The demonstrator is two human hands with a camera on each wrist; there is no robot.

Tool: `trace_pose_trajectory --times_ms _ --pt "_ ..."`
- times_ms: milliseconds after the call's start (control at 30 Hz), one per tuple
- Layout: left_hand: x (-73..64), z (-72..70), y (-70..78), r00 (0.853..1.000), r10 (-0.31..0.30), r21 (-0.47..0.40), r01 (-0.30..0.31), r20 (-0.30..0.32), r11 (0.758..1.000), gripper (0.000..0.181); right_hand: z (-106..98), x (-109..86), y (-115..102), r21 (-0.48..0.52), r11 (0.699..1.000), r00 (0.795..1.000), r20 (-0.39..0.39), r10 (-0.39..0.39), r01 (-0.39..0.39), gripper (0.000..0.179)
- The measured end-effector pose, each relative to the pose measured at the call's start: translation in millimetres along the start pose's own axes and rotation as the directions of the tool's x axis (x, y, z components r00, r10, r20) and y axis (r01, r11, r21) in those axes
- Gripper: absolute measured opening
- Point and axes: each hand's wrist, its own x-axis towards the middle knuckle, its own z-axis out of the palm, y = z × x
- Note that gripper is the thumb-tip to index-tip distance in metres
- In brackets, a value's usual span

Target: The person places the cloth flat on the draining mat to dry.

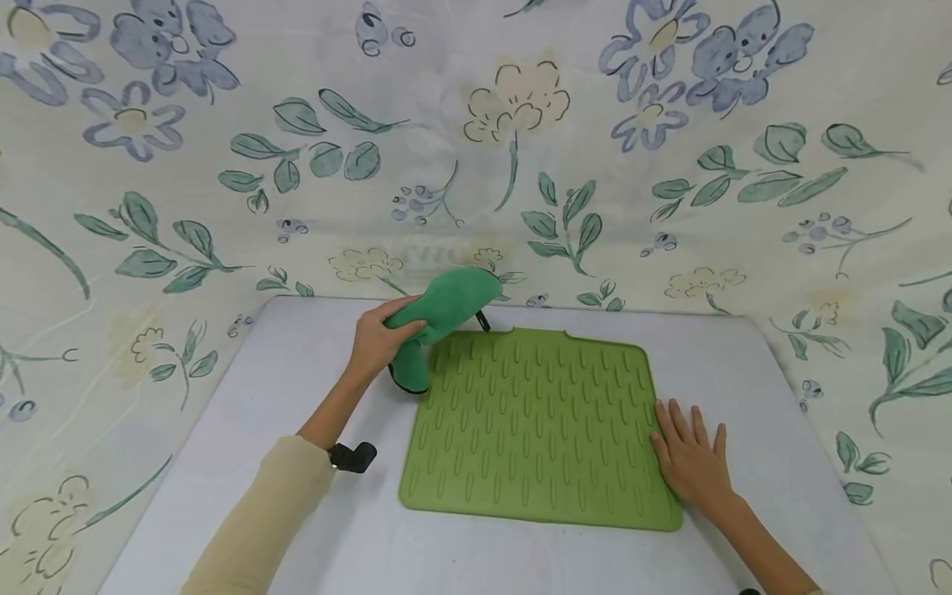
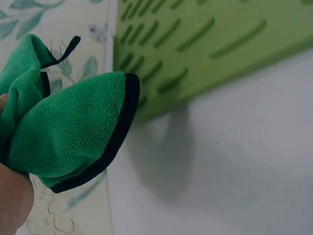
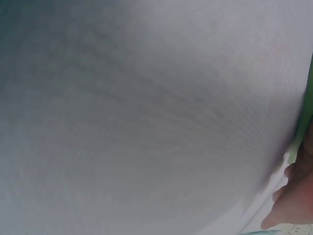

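Note:
My left hand (image 1: pixel 377 337) grips a bunched green cloth (image 1: pixel 449 304) with dark edging, above the far left corner of the green mat (image 1: pixel 535 430). In the left wrist view the cloth (image 2: pixel 73 127) hangs in folds, its fuzzy surface and black hem showing, and a small black loop sticks out at the top. The mat has rows of raised oval ridges and a notched far edge. With fingers spread, my right hand (image 1: pixel 693 459) rests at the mat's right edge. In the right wrist view, part of that hand (image 3: pixel 296 196) shows beside the mat's green edge.
The mat lies on a white table (image 1: pixel 320 529). A floral-patterned sheet (image 1: pixel 446 165) rises behind the table and along both sides. A black wrist strap piece (image 1: pixel 353 457) juts from the left wrist over the table.

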Motion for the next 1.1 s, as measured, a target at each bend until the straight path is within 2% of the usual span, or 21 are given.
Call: trace_pose_trajectory --times_ms 200,500,633,833,967,1100 --pt "-6.5 21.0 17.8 0.995 0.065 -0.064 -0.061 0.077 0.996 0.047 2.1 -0.6 0.4 0.006 1.0 1.0 0.004 0.002 -0.002 0.059" --pt "-17.8 54.9 35.5 0.971 0.149 -0.104 -0.131 0.186 0.986 0.043 3.6 -2.0 1.7 0.01 1.0 1.0 0.01 0.017 -0.017 0.059" --pt "-22.2 67.5 39.1 0.953 0.183 -0.107 -0.161 0.24 0.981 0.043 2.5 -0.9 1.1 0.007 1.0 1.0 0.011 0.018 -0.019 0.059" --pt "-25.9 86.7 39.4 0.914 0.264 -0.104 -0.243 0.309 0.964 0.043 0.9 0.9 0.0 0.003 1.0 1.0 0.011 0.024 -0.024 0.059" --pt "-32.0 98.2 34.5 0.9 0.242 -0.071 -0.232 0.362 0.97 0.043 -0.4 1.7 -1.2 -0.003 1.0 1.0 0.014 0.022 -0.022 0.059" --pt "-38.9 109.2 27.7 0.889 0.177 -0.08 -0.158 0.421 0.984 0.042 -1.0 1.7 -2.7 0.001 1.0 0.999 0.028 0.025 -0.026 0.059"
